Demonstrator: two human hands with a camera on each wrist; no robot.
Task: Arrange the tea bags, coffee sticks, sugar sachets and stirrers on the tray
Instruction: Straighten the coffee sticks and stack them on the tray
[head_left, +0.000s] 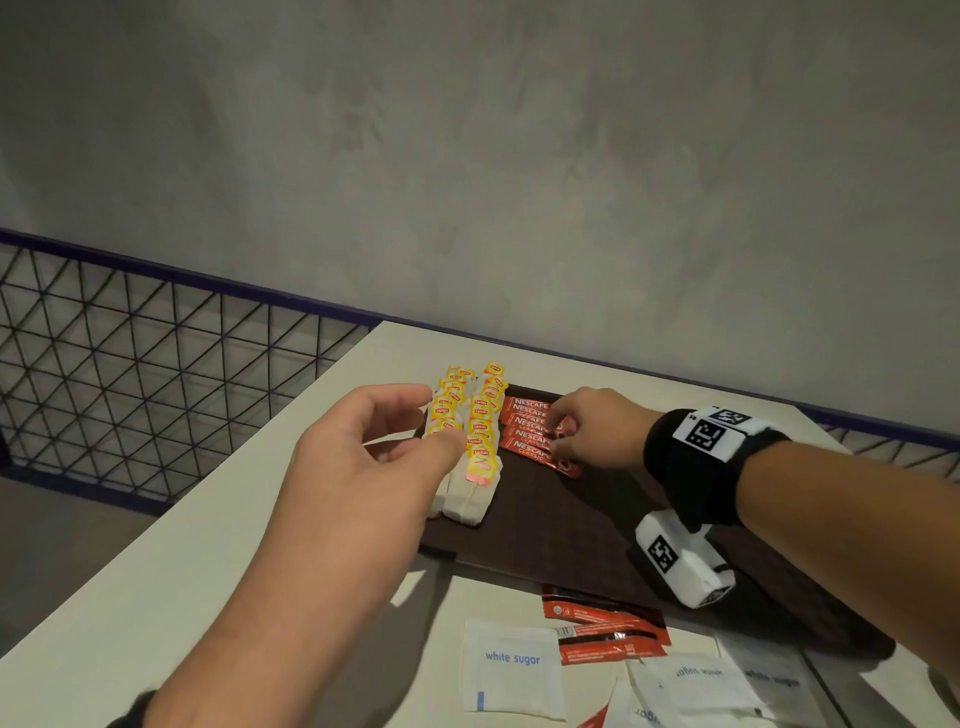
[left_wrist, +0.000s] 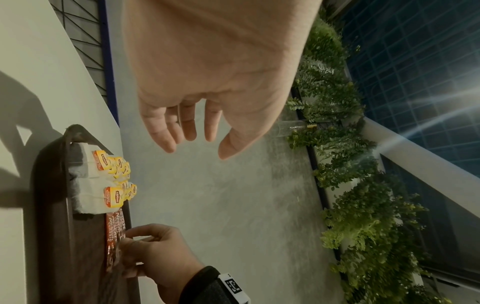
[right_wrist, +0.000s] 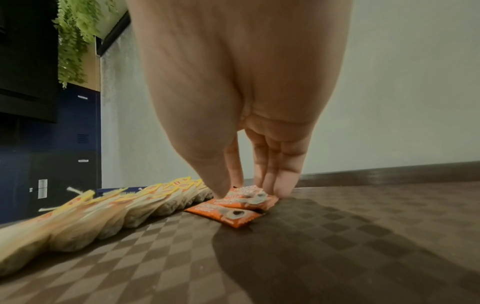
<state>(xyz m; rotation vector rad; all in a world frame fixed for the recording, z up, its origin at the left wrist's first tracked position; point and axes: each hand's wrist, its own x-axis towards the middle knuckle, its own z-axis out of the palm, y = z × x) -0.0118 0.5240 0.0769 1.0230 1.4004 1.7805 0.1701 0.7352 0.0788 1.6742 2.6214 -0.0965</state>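
Note:
On the dark brown tray (head_left: 545, 530) lie two rows of yellow-tagged tea bags (head_left: 480, 431) along its left side. Red coffee sticks (head_left: 527, 431) are stacked side by side just right of them. My right hand (head_left: 558, 431) rests its thumb and straight fingertips on the right ends of those coffee sticks (right_wrist: 233, 216), as the right wrist view of that hand (right_wrist: 249, 191) shows. My left hand (head_left: 434, 423) hovers over the tea bags with loosely curled fingers and holds nothing (left_wrist: 197, 152). No stirrers are in view.
Several white sugar sachets (head_left: 511, 670) and loose red coffee sticks (head_left: 602, 629) lie on the pale table (head_left: 208, 519) in front of the tray. A wire mesh railing (head_left: 130, 364) runs past the table's left edge. A grey wall stands behind.

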